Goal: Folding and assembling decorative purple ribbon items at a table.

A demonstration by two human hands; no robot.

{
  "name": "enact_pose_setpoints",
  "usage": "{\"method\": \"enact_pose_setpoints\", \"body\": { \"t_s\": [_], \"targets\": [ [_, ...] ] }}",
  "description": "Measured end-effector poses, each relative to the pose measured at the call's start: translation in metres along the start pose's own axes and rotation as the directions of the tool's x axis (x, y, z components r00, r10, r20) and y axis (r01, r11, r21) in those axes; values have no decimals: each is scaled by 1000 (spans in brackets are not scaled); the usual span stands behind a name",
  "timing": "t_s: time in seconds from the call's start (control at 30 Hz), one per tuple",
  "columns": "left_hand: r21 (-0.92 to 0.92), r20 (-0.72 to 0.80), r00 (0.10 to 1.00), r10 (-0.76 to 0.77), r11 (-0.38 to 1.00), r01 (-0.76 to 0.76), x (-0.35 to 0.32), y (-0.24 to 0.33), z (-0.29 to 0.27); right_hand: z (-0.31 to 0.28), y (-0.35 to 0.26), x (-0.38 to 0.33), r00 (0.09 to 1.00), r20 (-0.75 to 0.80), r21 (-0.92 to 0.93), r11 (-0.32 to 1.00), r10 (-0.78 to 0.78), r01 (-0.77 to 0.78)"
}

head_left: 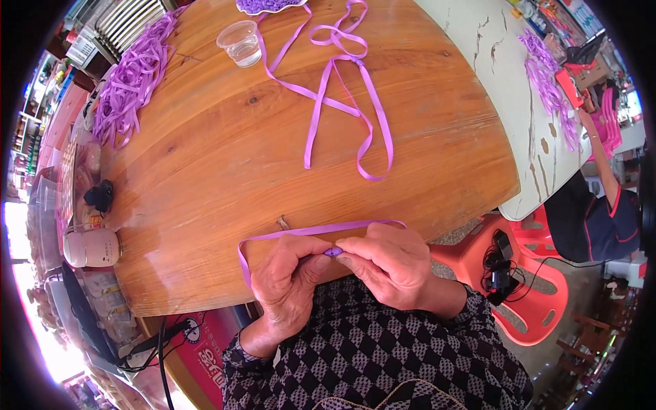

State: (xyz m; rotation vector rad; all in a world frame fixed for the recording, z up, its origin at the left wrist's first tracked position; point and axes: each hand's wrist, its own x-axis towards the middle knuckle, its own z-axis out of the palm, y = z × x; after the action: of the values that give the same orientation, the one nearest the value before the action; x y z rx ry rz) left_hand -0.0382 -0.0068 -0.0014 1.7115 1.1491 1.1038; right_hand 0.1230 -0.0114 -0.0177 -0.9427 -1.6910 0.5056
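Note:
Close to the table's near edge, my two hands meet in front of my body. Between the fingertips sits a small purple ribbon knot (333,252). My left hand (287,277) pinches it from the left with thumb and forefinger, and my right hand (386,263) pinches it from the right. A length of purple ribbon (301,231) runs in a loop on the table behind both hands. Farther off lies another purple ribbon (383,130) with a knot near its top and its tails spread out, a thin reddish thread beside it.
On the wooden table (225,171) stand a clear plastic cup (240,44) and a dish of small purple pieces (266,5). A heap of purple ribbon (133,82) covers the far left edge. At right are a marbled white table (509,89), a red stool (540,321) and another person (594,219).

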Motion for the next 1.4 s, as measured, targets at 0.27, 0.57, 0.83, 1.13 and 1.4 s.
{"method": "enact_pose_setpoints", "body": {
  "t_s": [0.27, 0.57, 0.83, 1.13, 1.4],
  "targets": [
    [146, -62, 980, 191, 973, -180, -7, -4, 7, 2, 1, -6, 986, 19, -124, 978, -165, 167],
    [-142, -135, 983, -125, 984, 106, -15, -5, 12, 6, 0, -4, 996, -29, -44, 995, -90, 88],
    [-323, -69, 956, -285, 913, 249, -23, -3, 16, 8, 4, -12, 988, -32, -55, 987, -151, 149],
    [-353, -187, 975, -121, 934, 48, -28, -10, 24, 14, 4, -12, 967, -53, -76, 967, -250, 245],
    [-155, 99, 987, -130, 977, 144, -9, -7, 0, 6, 10, -5, 953, 106, -133, 946, -284, 296]
  ]
}}
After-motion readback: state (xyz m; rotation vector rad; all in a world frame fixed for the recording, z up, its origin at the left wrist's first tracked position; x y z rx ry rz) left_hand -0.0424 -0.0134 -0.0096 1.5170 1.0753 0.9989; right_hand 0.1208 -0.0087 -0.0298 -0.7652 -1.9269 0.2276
